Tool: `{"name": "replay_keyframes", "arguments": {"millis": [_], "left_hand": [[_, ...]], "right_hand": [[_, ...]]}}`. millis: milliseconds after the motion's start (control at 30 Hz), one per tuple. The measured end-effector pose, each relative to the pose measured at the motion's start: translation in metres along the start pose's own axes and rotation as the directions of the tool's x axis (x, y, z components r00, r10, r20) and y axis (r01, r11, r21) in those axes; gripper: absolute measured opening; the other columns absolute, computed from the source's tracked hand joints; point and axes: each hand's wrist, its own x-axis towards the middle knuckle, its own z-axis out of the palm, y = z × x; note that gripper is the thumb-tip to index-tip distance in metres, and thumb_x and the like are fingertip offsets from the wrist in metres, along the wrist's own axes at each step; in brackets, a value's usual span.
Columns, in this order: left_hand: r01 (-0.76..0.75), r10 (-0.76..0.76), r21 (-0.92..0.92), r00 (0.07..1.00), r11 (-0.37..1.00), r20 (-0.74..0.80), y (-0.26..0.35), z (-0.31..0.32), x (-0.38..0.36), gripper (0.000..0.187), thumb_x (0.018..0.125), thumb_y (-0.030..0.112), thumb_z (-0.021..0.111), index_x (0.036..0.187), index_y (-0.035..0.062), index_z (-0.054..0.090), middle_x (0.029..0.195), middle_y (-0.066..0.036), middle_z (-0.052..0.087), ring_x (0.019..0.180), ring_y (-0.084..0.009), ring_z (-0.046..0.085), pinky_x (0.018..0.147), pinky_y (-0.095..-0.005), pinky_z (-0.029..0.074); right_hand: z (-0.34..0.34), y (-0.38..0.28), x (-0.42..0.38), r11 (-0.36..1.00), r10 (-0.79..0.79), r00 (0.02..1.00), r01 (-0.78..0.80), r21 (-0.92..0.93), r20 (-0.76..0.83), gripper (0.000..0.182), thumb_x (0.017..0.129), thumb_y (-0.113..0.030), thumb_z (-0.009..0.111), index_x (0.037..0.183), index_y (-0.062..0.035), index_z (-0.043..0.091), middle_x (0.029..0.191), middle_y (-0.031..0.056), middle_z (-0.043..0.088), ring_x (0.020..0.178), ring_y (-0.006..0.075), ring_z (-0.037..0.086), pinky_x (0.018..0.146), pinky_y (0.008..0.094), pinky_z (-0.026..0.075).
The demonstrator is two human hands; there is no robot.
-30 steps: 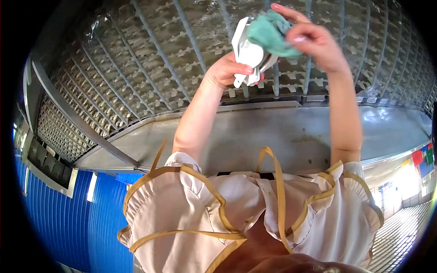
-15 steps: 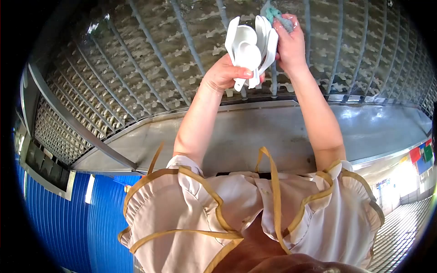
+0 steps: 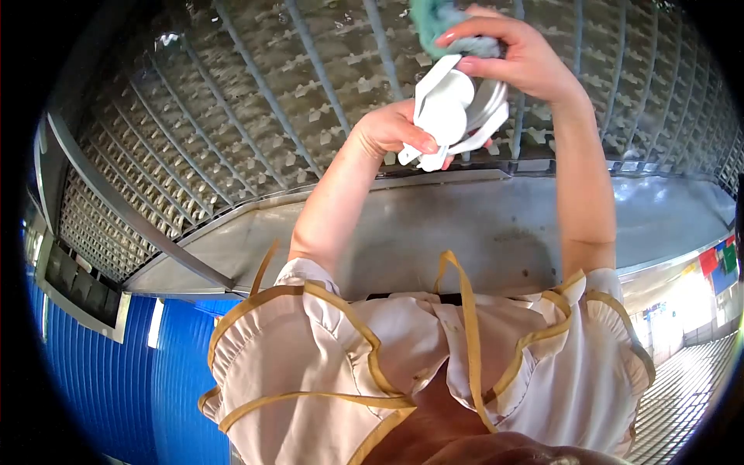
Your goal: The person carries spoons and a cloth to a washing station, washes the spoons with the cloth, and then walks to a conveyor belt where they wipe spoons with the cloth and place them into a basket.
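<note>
A bunch of white spoons (image 3: 446, 116), several nested together with rounded bowls, is gripped by the handles in my left hand (image 3: 391, 130). Their bowls point up and to the right, above the metal bars. My right hand (image 3: 527, 58) is curled round a wet-looking teal and grey cloth (image 3: 428, 27), its thumb right at the upper tips of the spoons. Part of the cloth is hidden behind the fingers and cut off by the frame's top edge.
Parallel grey bars (image 3: 310, 66) run over a bed of rows of pegs. A stainless steel ledge (image 3: 372, 225) lies between this bed and my body. To the left, a curved metal rail (image 3: 132, 205) borders the bed, with blue corrugated panels (image 3: 101, 356) below it.
My right hand has turned and come in over the top of the spoons with the cloth. The spoons in my left hand have shifted slightly right and down, and tilted.
</note>
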Motion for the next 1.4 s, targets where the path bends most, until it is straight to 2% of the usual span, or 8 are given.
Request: {"name": "replay_keyframes", "arguments": {"millis": [267, 333, 467, 533, 1000, 1200, 1300, 1400], "left_hand": [[0.108, -0.006, 0.336, 0.957, 0.936, -0.289, 0.006, -0.01, -0.004, 0.045, 0.06, 0.009, 0.072, 0.1, 0.0002, 0.054, 0.085, -0.008, 0.06, 0.075, -0.0169, 0.059, 0.071, -0.0283, 0.047], [0.142, -0.041, 0.321, 0.953, 0.936, -0.302, 0.004, -0.019, -0.002, 0.044, 0.062, 0.007, 0.071, 0.102, 0.0012, 0.054, 0.09, -0.005, 0.06, 0.082, -0.015, 0.057, 0.076, -0.0275, 0.045], [0.011, 0.11, 0.243, 0.871, 0.97, -0.478, 0.001, -0.021, -0.002, 0.038, 0.068, 0.004, 0.067, 0.103, 0.0023, 0.051, 0.086, -0.006, 0.059, 0.077, -0.0154, 0.058, 0.069, -0.0285, 0.048], [-0.112, 0.186, 0.169, 0.823, 0.979, -0.536, -0.002, -0.025, 0.002, 0.033, 0.071, 0.002, 0.063, 0.101, 0.0012, 0.051, 0.085, -0.007, 0.059, 0.074, -0.0178, 0.059, 0.064, -0.0321, 0.05], [-0.264, 0.406, 0.314, 0.698, 0.912, -0.59, -0.001, -0.024, 0.005, 0.052, 0.067, 0.01, 0.071, 0.109, 0.0012, 0.042, 0.092, -0.009, 0.056, 0.076, -0.019, 0.059, 0.062, -0.0327, 0.053], [-0.276, 0.453, 0.362, 0.618, 0.89, -0.642, 0.004, -0.021, 0.007, 0.048, 0.067, 0.002, 0.069, 0.107, 0.0021, 0.043, 0.087, -0.008, 0.058, 0.07, -0.0152, 0.059, 0.059, -0.0266, 0.05], [-0.293, 0.502, 0.41, 0.58, 0.864, -0.642, 0.002, -0.016, 0.017, 0.047, 0.067, 0.001, 0.067, 0.107, 0.0022, 0.043, 0.088, -0.008, 0.058, 0.071, -0.0155, 0.059, 0.061, -0.0271, 0.05], [-0.353, 0.55, 0.422, 0.527, 0.835, -0.648, 0.001, -0.013, 0.028, 0.046, 0.067, 0.0, 0.066, 0.107, 0.002, 0.044, 0.089, -0.007, 0.058, 0.073, -0.0158, 0.059, 0.065, -0.0276, 0.049]], "right_hand": [[0.01, 0.033, -0.004, 0.9, -0.407, 0.783, 0.256, -0.352, -0.47, 0.018, 0.068, -0.007, 0.064, 0.085, -0.0028, 0.062, 0.09, 0.0089, 0.058, 0.08, 0.0197, 0.056, 0.068, 0.0286, 0.044], [0.006, 0.033, 0.0, 0.878, 0.016, 0.519, 0.402, 0.26, -0.855, 0.014, 0.068, -0.007, 0.065, 0.081, -0.0011, 0.062, 0.086, 0.0085, 0.059, 0.079, 0.0185, 0.056, 0.068, 0.0287, 0.043], [-0.021, 0.017, -0.013, 0.888, 0.342, 0.516, 0.095, 0.45, -0.785, 0.021, 0.063, -0.015, 0.066, 0.078, -0.0021, 0.06, 0.077, 0.0064, 0.059, 0.073, 0.018, 0.056, 0.067, 0.0284, 0.044], [-0.023, 0.035, -0.025, 0.853, 0.439, 0.766, -0.52, -0.05, -0.47, 0.028, 0.076, -0.026, 0.061, 0.096, -0.0051, 0.059, 0.084, -0.0002, 0.059, 0.075, 0.0071, 0.052, 0.069, 0.0214, 0.041], [0.042, 0.053, -0.013, 0.849, 0.388, 0.757, -0.516, -0.117, -0.526, 0.04, 0.07, -0.042, 0.06, 0.093, -0.0098, 0.059, 0.079, 0.0106, 0.062, 0.076, 0.0279, 0.059, 0.068, 0.0345, 0.045], [-0.063, 0.127, -0.059, 0.568, -0.332, 0.292, -0.698, -0.437, -0.897, 0.044, 0.069, -0.036, 0.066, 0.096, -0.003, 0.055, 0.096, 0.0165, 0.053, 0.089, 0.027, 0.052, 0.078, 0.0343, 0.041], [-0.078, 0.163, -0.077, 0.543, -0.071, 0.212, -0.812, -0.216, -0.975, 0.043, 0.07, -0.036, 0.065, 0.097, -0.0031, 0.055, 0.097, 0.015, 0.053, 0.088, 0.0273, 0.051, 0.08, 0.0345, 0.04], [-0.036, 0.152, -0.058, 0.881, -0.121, 0.489, -0.348, -0.321, -0.864, 0.034, 0.072, -0.026, 0.066, 0.094, -0.0016, 0.056, 0.089, 0.0114, 0.056, 0.083, 0.0204, 0.054, 0.076, 0.0295, 0.042]]}}
